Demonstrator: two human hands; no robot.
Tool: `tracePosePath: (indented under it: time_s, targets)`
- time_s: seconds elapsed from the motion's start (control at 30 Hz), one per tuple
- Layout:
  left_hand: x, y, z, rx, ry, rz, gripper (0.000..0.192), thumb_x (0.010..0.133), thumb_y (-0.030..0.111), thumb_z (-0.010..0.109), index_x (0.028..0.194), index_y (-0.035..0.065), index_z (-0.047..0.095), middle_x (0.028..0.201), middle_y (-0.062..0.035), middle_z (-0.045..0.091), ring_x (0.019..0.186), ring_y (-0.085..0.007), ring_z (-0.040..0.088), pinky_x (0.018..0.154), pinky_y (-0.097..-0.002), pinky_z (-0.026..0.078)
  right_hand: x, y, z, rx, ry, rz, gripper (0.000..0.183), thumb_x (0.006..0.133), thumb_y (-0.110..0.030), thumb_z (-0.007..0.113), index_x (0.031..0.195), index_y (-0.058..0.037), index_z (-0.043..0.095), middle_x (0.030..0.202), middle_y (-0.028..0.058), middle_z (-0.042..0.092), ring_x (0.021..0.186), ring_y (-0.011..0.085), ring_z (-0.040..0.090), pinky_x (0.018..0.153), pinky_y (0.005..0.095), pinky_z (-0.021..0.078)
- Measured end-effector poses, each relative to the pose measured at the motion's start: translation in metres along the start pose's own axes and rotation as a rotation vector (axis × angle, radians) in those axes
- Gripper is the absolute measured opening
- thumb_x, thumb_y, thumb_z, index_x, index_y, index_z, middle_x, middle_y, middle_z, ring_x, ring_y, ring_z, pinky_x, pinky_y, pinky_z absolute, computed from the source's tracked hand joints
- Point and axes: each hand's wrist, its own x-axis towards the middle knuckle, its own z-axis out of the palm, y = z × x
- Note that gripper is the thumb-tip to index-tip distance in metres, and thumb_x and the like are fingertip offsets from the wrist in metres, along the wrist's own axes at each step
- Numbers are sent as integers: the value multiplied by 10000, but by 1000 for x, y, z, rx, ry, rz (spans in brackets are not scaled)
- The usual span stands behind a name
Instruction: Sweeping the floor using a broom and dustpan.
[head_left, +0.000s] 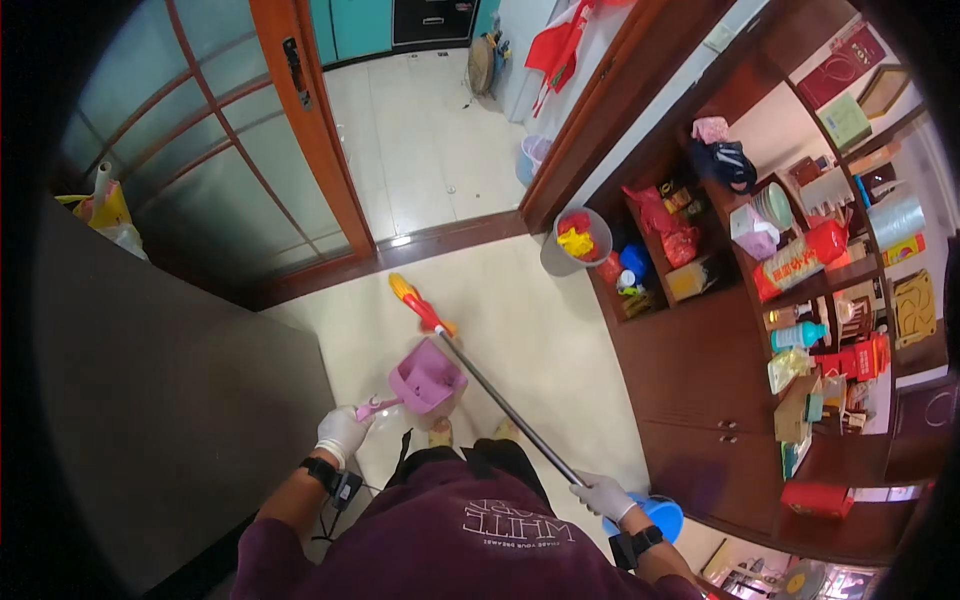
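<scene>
My left hand (343, 433), in a white glove, grips the handle of a pink plastic dustpan (427, 376), whose pan is low in front of my feet with small dark bits in it. A broom (499, 397) with a dark metal pole slants across the view. My right hand (602, 495), also gloved in white, is closed around the upper end of its pole. The broom's red and yellow head (420, 302) is beyond the dustpan, near the doorway, apart from the pan. Whether the bristles touch the floor cannot be told.
A grey bin (553, 255) with red and yellow bags stands beside the doorway. Brown wooden shelves (694, 360) full of goods line the right. A blue bucket (664, 517) is beside my right hand. A sliding glass door (225, 150) and a large dark grey surface (180, 390) are at left.
</scene>
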Motion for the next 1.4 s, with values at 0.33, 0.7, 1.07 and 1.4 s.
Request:
tracePosePath:
  time_s: [0.33,0.7,1.07,1.4]
  targets:
    - [32,55,-47,-190,89,-175,343,842,407,654,841,67,699,829,-187,679,824,-357,658,740,-438,502,132,-62,-126,-478,349,-362,516,871,-342,573,1324,-104,511,1058,240,648,985,414,618,869,460,494]
    - [127,178,-122,-396,336,-303,299,842,338,683,819,41,697,718,-138,678,677,-276,665,640,-383,499,215,-167,-288,-172,162,-162,327,899,-273,549,1177,-104,588,722,119,620,573,218,603,540,348,501]
    - [246,189,-170,-249,313,-275,313,839,377,665,829,66,692,774,-168,671,744,-344,658,670,-432,502,291,-245,-324,392,-151,50,293,989,-283,462,1220,-118,533,669,-16,468,470,78,416,426,247,380]
    - [373,165,-231,-82,102,-199,352,853,415,616,868,72,696,819,-202,666,799,-385,646,710,-478,497,257,-365,-289,617,-255,76,279,994,-301,471,1205,-126,522,678,-37,455,488,47,398,436,201,351]
